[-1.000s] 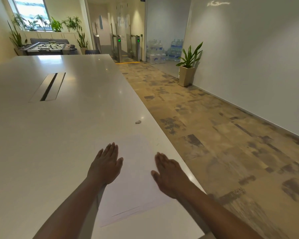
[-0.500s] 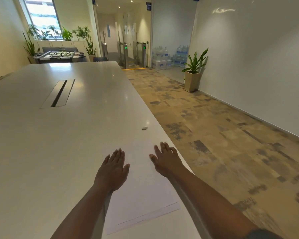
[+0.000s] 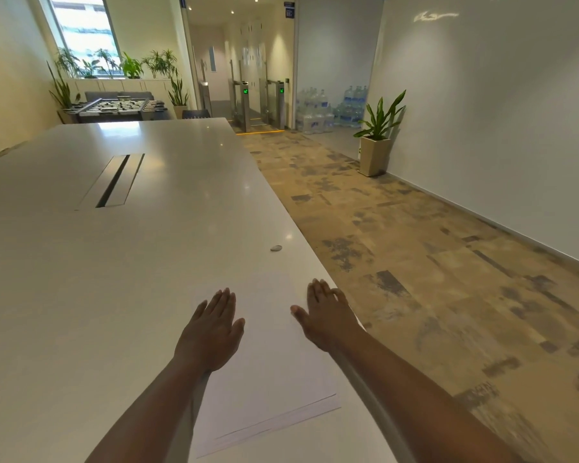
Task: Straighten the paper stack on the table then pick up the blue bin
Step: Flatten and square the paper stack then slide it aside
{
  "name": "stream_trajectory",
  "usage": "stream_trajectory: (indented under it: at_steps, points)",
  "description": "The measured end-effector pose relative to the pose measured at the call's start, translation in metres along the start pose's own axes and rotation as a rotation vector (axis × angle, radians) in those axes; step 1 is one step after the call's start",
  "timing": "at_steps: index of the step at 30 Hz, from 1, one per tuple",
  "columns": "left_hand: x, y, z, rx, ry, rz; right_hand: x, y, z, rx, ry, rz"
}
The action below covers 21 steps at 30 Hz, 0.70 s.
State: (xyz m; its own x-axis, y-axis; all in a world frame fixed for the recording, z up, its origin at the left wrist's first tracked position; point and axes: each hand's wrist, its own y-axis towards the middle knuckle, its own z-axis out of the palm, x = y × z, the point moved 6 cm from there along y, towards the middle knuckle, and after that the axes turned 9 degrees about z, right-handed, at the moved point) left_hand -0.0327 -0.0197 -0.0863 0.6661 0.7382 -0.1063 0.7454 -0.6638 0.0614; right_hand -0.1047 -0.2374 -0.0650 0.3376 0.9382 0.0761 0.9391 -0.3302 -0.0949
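both hands, left hand (image 3: 211, 332) and right hand (image 3: 328, 315), grip apart, flat on paper stack (image 3: 271, 372); small disc (image 3: 276, 248) beyond.

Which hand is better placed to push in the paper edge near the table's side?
The right hand, probably. It lies at the right edge of the paper stack, beside the table rim. The left hand rests on the stack's left side.

Bright window (image 3: 81, 31), tabletop (image 3: 81, 295) glare, perhaps soft

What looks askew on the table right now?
The paper stack isn't squared: lower sheets stick out past the top sheet at its near edge. Both hands lie flat on it. A small grey object sits beyond.
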Motion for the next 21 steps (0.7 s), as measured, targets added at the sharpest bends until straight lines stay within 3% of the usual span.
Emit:
stream_trajectory:
  at_steps: [4,8,17,21]
  points:
    - [0.003,0.000,0.000,-0.001,-0.012,-0.002,0.031,-0.021,-0.005,-0.042,0.094,-0.136]
    - [0.001,0.001,0.000,-0.004,-0.009,0.009,0.066,-0.048,0.013,0.046,0.143,-0.262]
    - [0.003,0.003,0.005,0.016,0.006,0.011,-0.005,-0.035,0.009,-0.022,0.070,-0.113]
    - [0.007,0.003,0.003,-0.010,-0.010,0.056,0.001,-0.039,0.009,-0.075,0.109,-0.198]
